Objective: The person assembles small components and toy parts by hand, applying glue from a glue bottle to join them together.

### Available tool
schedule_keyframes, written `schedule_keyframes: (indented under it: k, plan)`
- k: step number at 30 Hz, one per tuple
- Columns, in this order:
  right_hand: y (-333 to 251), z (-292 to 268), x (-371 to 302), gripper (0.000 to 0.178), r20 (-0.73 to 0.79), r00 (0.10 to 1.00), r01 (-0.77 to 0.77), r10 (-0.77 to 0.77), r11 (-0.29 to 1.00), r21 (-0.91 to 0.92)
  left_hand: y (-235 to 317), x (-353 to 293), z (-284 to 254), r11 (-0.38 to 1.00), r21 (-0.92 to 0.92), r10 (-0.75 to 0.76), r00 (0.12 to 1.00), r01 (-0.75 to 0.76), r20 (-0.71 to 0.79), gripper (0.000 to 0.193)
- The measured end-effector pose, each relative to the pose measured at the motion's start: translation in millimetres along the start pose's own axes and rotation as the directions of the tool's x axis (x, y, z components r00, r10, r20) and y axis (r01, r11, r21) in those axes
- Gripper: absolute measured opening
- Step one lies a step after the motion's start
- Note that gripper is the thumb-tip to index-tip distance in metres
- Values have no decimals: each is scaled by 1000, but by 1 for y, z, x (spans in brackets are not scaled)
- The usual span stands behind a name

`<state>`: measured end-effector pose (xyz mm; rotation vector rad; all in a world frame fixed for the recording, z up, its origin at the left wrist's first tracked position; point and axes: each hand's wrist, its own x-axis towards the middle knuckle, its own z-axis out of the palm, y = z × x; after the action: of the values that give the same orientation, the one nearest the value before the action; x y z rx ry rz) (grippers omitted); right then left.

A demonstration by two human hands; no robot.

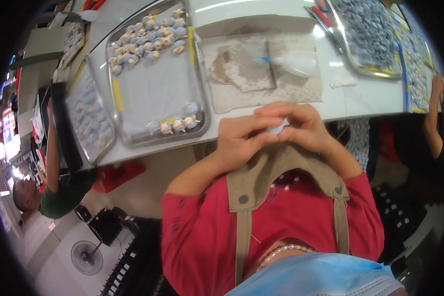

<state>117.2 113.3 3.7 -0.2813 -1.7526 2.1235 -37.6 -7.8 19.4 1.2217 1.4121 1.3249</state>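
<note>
Pale-blue small piece point(278, 128), frame centre, partly covered | bare left hand point(242, 140) and right hand point(307, 130) close together, pinching it from both sides | step, judged: two-handed fitting or pressing | next move likely calls for steady, even pressure | beyond, upper left: rectangular metal tray point(155, 98) bearing blue-and-cream figurines point(148, 40)

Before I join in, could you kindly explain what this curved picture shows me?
No machine works here; these are a person's own hands, seen from a wide fisheye camera worn on the head and looking down, so straight edges bend. The left hand and right hand hold a small pale-blue piece, partly hidden. On the white table, a rectangular metal tray with pale-blue and cream pieces is leftward, a stained cardboard sheet bearing a white plastic bottle lies ahead, and grey-blue pieces fill another tray rightward.
</note>
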Motion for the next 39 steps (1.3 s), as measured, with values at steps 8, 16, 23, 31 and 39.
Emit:
schedule_keyframes:
  k: [8,16,23,31,39]
  plan:
    - [-5,-25,-3,34,-274,950,41,-151,928,-371,-19,-37,-145,665,647,164,772,373,-614,29]
    - [1,-39,-8,18,-511,849,-122,-133,892,-436,-22,18,-172,422,860,198,896,288,-397,30]
    - [2,-57,11,24,-491,766,-202,-415,570,-797,-47,73,-189,324,932,180,957,162,-229,30]
    - [0,-64,8,37,-348,883,-188,-316,441,-878,-15,23,-46,937,-343,-161,956,70,-245,37]
    - [-1,-49,-17,30,-570,809,-232,-143,814,-533,-26,12,33,730,-636,-372,926,251,-61,39]
